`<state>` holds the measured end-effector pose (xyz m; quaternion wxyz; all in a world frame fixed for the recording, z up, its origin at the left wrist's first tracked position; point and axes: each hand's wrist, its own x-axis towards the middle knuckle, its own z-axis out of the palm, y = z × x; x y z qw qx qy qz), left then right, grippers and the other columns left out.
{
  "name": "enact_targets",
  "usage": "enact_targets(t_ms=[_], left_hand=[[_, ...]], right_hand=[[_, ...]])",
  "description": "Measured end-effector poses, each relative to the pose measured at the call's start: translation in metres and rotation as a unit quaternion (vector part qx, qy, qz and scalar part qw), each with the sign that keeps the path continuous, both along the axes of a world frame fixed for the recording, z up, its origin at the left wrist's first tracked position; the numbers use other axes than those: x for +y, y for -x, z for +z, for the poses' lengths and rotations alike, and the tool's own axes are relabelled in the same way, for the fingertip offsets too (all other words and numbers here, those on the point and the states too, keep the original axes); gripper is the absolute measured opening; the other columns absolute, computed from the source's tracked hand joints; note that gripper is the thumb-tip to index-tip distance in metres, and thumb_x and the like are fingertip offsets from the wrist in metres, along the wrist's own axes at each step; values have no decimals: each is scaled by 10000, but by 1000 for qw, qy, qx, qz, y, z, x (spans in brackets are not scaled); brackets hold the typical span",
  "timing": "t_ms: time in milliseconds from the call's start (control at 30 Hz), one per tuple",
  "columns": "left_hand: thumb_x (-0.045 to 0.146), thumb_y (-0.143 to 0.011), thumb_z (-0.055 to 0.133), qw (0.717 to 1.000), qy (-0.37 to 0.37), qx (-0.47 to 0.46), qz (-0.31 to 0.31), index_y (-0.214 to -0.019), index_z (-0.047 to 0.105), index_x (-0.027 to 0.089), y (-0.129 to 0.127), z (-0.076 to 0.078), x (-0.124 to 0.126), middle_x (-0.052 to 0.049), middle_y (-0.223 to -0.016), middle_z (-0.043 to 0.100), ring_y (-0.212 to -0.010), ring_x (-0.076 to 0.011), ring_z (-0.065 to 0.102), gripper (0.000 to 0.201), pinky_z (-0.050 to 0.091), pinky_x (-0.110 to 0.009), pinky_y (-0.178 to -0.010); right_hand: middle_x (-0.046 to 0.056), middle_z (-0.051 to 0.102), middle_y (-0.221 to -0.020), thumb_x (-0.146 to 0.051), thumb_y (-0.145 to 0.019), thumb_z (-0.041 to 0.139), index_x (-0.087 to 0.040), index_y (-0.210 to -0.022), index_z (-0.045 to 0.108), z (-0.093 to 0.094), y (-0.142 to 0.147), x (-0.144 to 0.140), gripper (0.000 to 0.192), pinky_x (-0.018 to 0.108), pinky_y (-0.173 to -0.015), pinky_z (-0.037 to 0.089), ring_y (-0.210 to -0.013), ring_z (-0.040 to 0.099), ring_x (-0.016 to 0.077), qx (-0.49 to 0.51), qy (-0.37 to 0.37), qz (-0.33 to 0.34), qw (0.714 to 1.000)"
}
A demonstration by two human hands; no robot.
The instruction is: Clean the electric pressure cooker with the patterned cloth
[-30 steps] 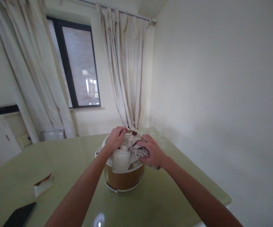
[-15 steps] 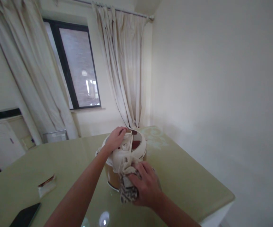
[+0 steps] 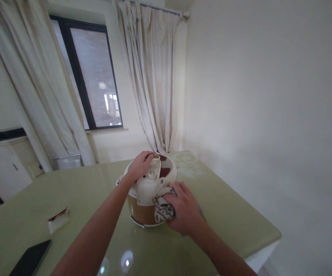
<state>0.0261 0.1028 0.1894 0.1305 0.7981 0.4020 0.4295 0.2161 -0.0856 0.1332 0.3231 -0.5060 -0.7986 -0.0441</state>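
A rounded electric cooker (image 3: 145, 210) with a white lid and a brown-gold body stands upright on the table. My left hand (image 3: 141, 165) lies on top of the lid (image 3: 149, 191), its fingers curled over the raised handle part. In my right hand (image 3: 184, 209) a bunched, patterned grey-and-white cloth (image 3: 164, 210) is gripped. That cloth presses against the cooker's front right side, just below the lid's rim. Part of the cloth is hidden by my fingers, and the cooker's right side is covered by hand and cloth.
On the left of the green tabletop (image 3: 102, 191) lie a dark phone (image 3: 31, 257) and a small tissue packet (image 3: 58, 221). A wall (image 3: 258, 115) runs along the right. Curtains (image 3: 151, 76), a window (image 3: 96, 76) and a white cabinet (image 3: 1, 165) stand behind.
My right hand and the cloth have moved up and to the right along the cooker's side, uncovering more of its front. My left hand stays on the lid. The view has shifted slightly.
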Motion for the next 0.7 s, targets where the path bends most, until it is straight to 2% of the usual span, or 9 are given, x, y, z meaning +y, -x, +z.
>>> enact_targets(t_ms=[100,200,333,433,567,700], left_hand=[[367,-991,464,1000,4,1,3,-1078,737,216,0,1,-1,-79,-1144,764,-1117,-239,676,325,515,-393,-1048],[368,-985,464,1000,5,1,4,-1063,735,210,-1,1,-1,-85,-1125,763,-1099,-242,680,323,517,-401,-1040],[385,-990,453,1000,1,1,-5,-1062,727,205,-1,0,1,-85,-1102,757,-1086,-244,679,336,514,-406,-1027],[394,-991,445,1000,-3,-2,-4,-1067,726,209,-1,-1,1,-85,-1115,755,-1100,-246,674,345,505,-406,-1033],[392,-982,450,1000,2,0,3,-1055,726,212,-1,0,0,-87,-1109,755,-1090,-251,676,337,508,-408,-1019],[365,-977,461,1000,-4,4,-2,-1038,713,211,-2,2,0,-84,-1076,749,-1069,-245,674,301,514,-396,-1002]], right_hand=[[91,595,-1149,-277,-721,808,-253,-920,736,13,-16,11,213,432,-934,486,-1066,520,299,42,14,-26,999],[97,591,-1166,-253,-730,803,-242,-903,732,15,-25,16,187,439,-963,483,-1094,514,303,47,18,-50,998],[87,558,-1317,-283,-672,832,-267,-1022,745,5,-13,6,361,469,-1001,465,-1144,488,322,2,10,1,1000],[77,559,-1314,-283,-662,839,-279,-1067,743,5,-7,5,417,451,-999,471,-1155,495,314,11,13,46,999],[83,573,-1232,-255,-712,819,-259,-1033,739,26,-18,30,331,425,-1009,477,-1143,508,295,51,1,14,999],[93,610,-1193,-276,-799,771,-244,-1049,754,60,-27,80,252,415,-1015,473,-1141,530,292,8,-8,-30,999]])
